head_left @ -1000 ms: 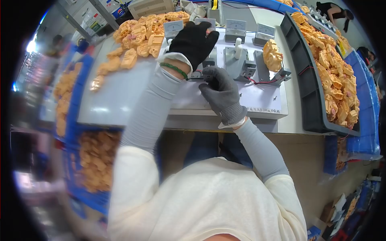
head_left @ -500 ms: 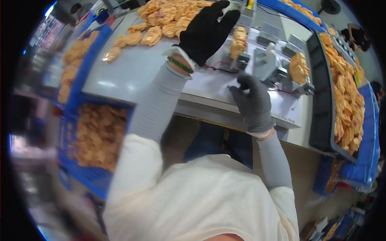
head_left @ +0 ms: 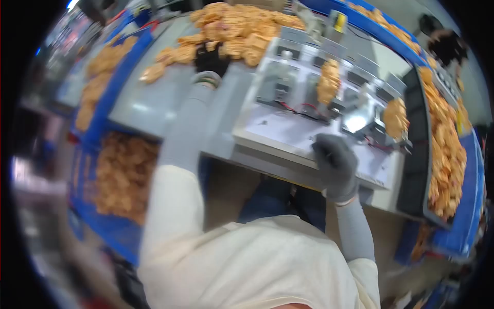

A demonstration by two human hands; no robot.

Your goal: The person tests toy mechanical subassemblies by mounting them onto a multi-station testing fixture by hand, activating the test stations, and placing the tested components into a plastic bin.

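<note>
My left hand (head_left: 211, 61), in a black glove, reaches to the near edge of a pile of orange-tan moulded pieces (head_left: 231, 31) on the table. Its fingers look spread over the pieces; motion blurs them a little. My right hand (head_left: 337, 167), in a grey glove, is curled closed at the front edge of a white board (head_left: 288, 134), with no object showing in it. On the board, one moulded piece (head_left: 328, 82) stands upright on a metal fixture (head_left: 311, 92), and another piece (head_left: 395, 118) stands on a fixture at the right.
A black crate (head_left: 416, 154) full of similar pieces stands to the right. Blue crates (head_left: 116, 77) with more pieces are at the left, one below table height. Red wires (head_left: 303, 110) run along the fixtures. A person (head_left: 447, 46) is at the far right.
My left hand has moved from above the fixtures leftward to the pile. My right hand has drawn back slightly toward me and curled more. The view has shifted, uncovering the left fixture.
</note>
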